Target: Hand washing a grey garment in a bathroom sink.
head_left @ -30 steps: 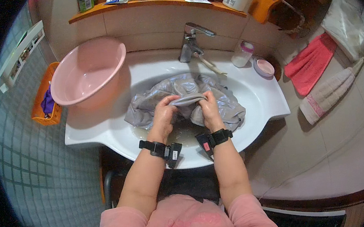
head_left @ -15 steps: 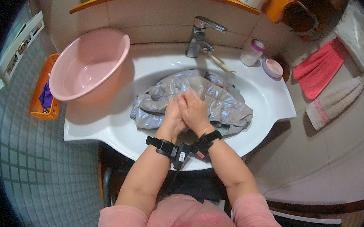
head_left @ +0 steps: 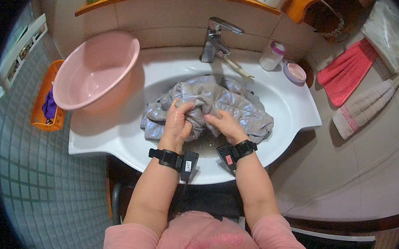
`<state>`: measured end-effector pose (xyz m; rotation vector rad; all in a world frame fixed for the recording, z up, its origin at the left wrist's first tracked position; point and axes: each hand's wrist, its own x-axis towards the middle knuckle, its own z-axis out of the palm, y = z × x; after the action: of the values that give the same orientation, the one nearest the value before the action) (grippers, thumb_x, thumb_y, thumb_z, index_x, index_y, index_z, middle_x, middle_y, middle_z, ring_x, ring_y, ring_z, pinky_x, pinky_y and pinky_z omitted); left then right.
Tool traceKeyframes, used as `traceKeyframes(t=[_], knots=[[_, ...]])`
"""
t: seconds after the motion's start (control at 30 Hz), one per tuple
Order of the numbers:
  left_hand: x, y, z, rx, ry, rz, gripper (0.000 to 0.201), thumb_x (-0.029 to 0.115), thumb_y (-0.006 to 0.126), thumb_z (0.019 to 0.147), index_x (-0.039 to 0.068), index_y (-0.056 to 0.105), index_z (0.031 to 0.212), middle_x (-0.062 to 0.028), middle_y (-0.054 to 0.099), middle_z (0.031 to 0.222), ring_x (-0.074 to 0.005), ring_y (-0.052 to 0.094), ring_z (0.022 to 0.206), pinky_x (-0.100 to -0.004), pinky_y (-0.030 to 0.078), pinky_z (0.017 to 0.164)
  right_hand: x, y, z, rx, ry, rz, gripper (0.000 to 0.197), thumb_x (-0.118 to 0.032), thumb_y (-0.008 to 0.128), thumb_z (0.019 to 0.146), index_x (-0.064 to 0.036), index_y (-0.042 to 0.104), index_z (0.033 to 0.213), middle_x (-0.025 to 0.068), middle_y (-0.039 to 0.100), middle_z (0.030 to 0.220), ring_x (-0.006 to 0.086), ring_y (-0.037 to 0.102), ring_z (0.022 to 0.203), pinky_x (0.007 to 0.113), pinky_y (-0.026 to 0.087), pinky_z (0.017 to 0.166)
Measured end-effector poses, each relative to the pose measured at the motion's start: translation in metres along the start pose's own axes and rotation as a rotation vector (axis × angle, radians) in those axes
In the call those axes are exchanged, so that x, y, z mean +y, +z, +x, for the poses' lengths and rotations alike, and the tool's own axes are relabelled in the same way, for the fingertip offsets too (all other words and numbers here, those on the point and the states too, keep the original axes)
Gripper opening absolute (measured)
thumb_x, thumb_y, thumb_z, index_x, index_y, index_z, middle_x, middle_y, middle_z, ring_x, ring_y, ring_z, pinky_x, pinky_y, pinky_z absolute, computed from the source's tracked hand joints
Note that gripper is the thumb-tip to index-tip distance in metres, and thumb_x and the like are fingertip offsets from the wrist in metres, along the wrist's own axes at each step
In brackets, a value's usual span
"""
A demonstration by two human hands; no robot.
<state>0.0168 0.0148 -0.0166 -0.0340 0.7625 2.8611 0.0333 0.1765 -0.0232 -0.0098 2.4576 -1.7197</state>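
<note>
A shiny grey quilted jacket point(head_left: 243, 104) lies bunched and wet-looking in the white washbasin point(head_left: 288, 112). My left hand point(head_left: 176, 121) is closed on a fold of it, thumb on top, at the left of the heap's middle. Across from it, my right hand point(head_left: 229, 124) grips the same raised fold from the right, its fingers partly hidden by cloth. Between the wrists, murky water point(head_left: 206, 147) shows in the bottom of the basin. Each wrist wears a black strap with a small black box.
A pink plastic tub point(head_left: 97, 69) stands on the basin's left ledge, beside an orange basket point(head_left: 58, 115). Behind the jacket rises a chrome faucet point(head_left: 211, 43). A lidded jar point(head_left: 272, 56) and a round tub point(head_left: 294, 72) sit at the right. Towels point(head_left: 349, 71) hang on the wall.
My hands were pressed together above the jacket; now they are apart, each grasping cloth. A fold is lifted between them, and water shows below. The view has shifted slightly.
</note>
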Motion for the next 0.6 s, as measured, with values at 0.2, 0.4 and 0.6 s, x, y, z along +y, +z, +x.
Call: traceKeyframes(t=[0.2,0.4,0.6], knots=[[-0.018,0.015,-0.014,0.009,-0.060,0.117,0.038,0.006,0.056,0.082,0.009,0.043,0.118,-0.0084,0.056,0.097,-0.0187,0.057,0.090,-0.0315,0.049,0.077,-0.007,0.004,0.010,0.505,-0.061,0.303,0.033,-0.001,0.051,0.071,-0.0011,0.046,0.104,0.0119,0.058,0.094,0.0205,0.056,0.086,0.031,0.044,0.075],[-0.028,0.005,-0.005,-0.001,-0.111,0.061,0.028,0.027,0.048,0.090,0.006,0.046,0.107,-0.0066,0.055,0.093,-0.0157,0.056,0.081,-0.0291,0.049,0.069,-0.031,0.037,-0.005,0.433,-0.564,-0.256,0.025,-0.014,0.054,0.077,-0.0028,0.049,0.100,0.0186,0.057,0.090,0.0363,0.057,0.085,0.039,0.044,0.074],[-0.032,-0.007,0.001,0.080,-0.120,0.133,0.026,0.027,0.044,0.092,0.004,0.051,0.101,-0.0065,0.057,0.087,-0.0165,0.058,0.076,-0.0300,0.048,0.067,-0.033,0.041,0.003,0.261,-0.481,-0.522,0.028,-0.031,0.050,0.085,-0.0035,0.049,0.088,0.0226,0.058,0.082,0.0420,0.055,0.078,0.047,0.043,0.067]])
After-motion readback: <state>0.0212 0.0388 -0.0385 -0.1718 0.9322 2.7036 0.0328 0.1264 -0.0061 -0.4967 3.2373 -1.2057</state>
